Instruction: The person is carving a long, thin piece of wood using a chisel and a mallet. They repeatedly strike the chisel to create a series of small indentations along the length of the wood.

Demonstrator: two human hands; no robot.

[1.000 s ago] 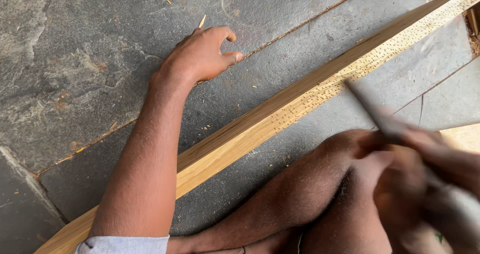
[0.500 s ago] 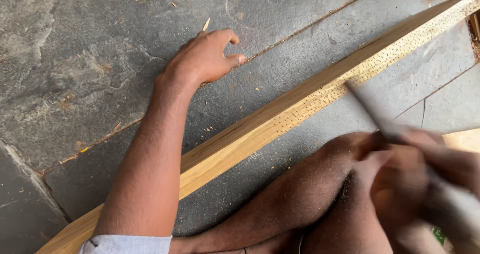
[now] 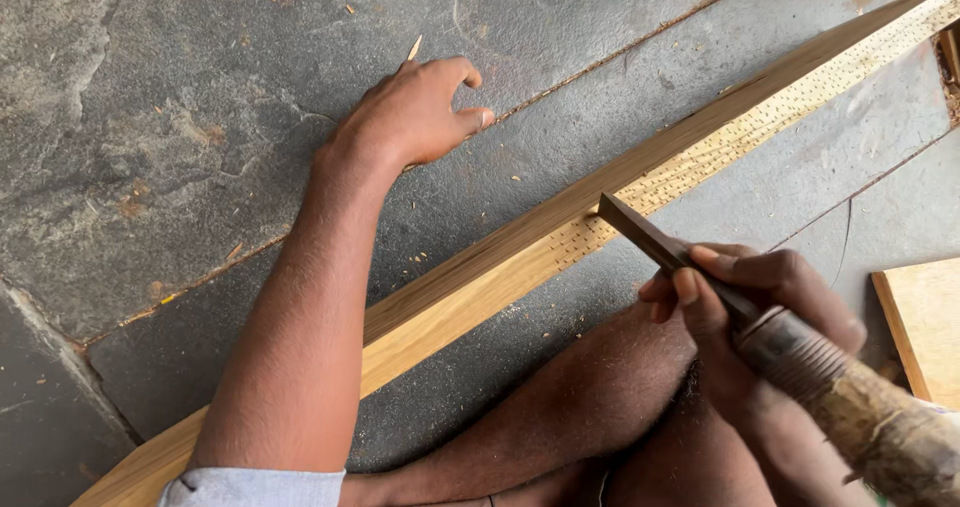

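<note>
Stone floor (image 3: 180,127): left hand (image 3: 415,117) spread flat; right hand (image 3: 745,312) grips chisel (image 3: 660,247) on plank (image 3: 520,262).

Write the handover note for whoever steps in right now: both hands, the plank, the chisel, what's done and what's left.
Left hand: resting fingers-down on the grey stone floor, beyond the plank, holding nothing.
Right hand: gripped on the chisel where blade meets wooden handle; blade tip sits on the plank's face.
Wooden plank: lies diagonally across the floor, over the person's leg side, unclamped.
Done: the stretch from the blade tip toward the upper right is covered in small pecked marks.
Left: the stretch toward the lower left is smooth and unmarked.
A second board lies at the right edge.
</note>
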